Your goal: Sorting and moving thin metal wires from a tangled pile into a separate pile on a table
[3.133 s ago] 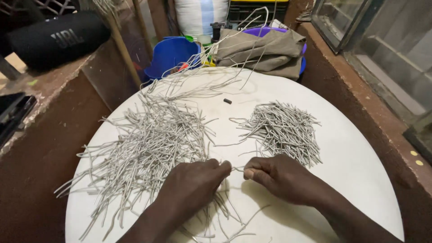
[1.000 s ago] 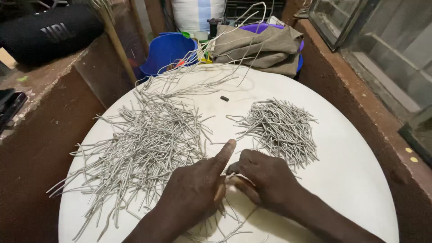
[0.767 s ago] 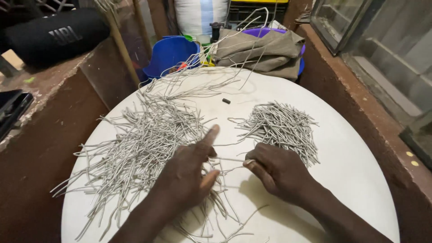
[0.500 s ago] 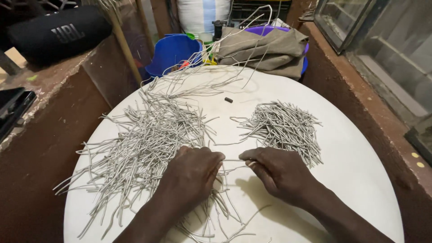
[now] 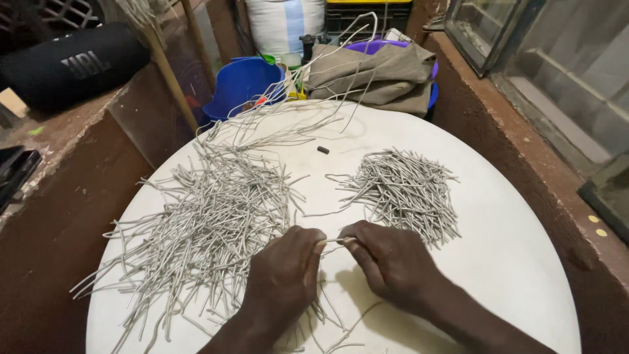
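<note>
Grey strand [image 5: 332, 240] again between both hands [image 5: 288, 275], fingers regathered.

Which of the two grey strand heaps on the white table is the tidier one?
The right heap, beside the right hand: short strands lie packed together. The left heap is bigger and sprawls loosely.

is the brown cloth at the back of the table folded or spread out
Folded: the brown cloth lies bunched in thick layers at the white table's far edge.

Left hand [image 5: 286, 272] and right hand [image 5: 391, 262] pinch one grey strand [image 5: 332, 240] above the white table [image 5: 511, 262].
</note>
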